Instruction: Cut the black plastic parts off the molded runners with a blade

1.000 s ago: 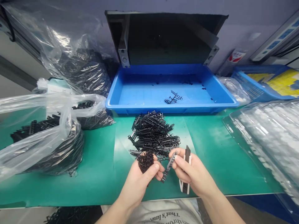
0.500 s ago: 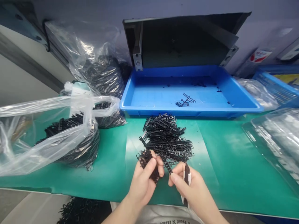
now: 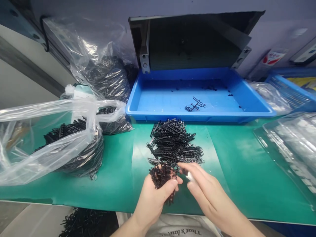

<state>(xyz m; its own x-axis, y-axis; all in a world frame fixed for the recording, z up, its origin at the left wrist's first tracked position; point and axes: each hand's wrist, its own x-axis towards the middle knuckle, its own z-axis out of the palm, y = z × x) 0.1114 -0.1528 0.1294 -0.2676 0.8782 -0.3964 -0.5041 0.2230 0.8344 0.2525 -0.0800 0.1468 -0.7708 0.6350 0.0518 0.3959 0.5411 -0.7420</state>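
My left hand (image 3: 153, 199) is closed around a bunch of small black plastic parts (image 3: 161, 175), held just above the green mat near the table's front edge. My right hand (image 3: 206, 194) lies beside it with fingers stretched toward the bunch; a white-and-black tool (image 3: 189, 176) shows only as a sliver under the fingers, and the hand is blurred. Just beyond both hands a heap of black plastic strips (image 3: 175, 144) rests on a clear sheet. One black strip (image 3: 195, 105) lies in the blue tray (image 3: 256, 107) behind the heap.
Clear plastic bags of black parts (image 3: 71, 148) fill the left side, another bag (image 3: 108, 79) behind them. A dark box (image 3: 192, 42) stands open behind the tray. A clear blister tray (image 3: 291, 144) and a blue basket (image 3: 291, 92) sit at right.
My right hand has turned palm down and reached toward the bunch; the upright tool and the single strip it pinched are hidden from view now. The left hand holds its bunch slightly lower.
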